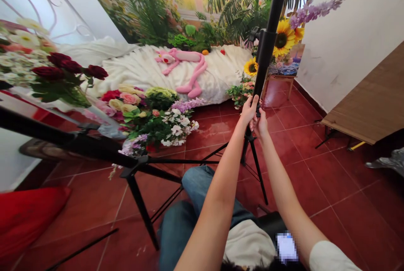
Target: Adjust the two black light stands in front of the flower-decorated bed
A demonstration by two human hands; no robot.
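Blue denim knees (197, 182) are nearest, beside a pixelated, unreadable pale patch (286, 247). To their left, a second black stand (104, 151) leans over the red tiled floor (315, 178). Ahead, the black stand (265, 48) tilts slightly on splayed legs; the left hand (248, 110) has its grip closed round the pole, the right hand (260, 123) closes its own just below, by a small knob. Beyond, artificial-looking flowers (158, 115) crowd the front edge of the white cloth (126, 67), where a pink plush toy (189, 57) lies.

black pole (266, 50) cropped above, pixelated patch (286, 247)
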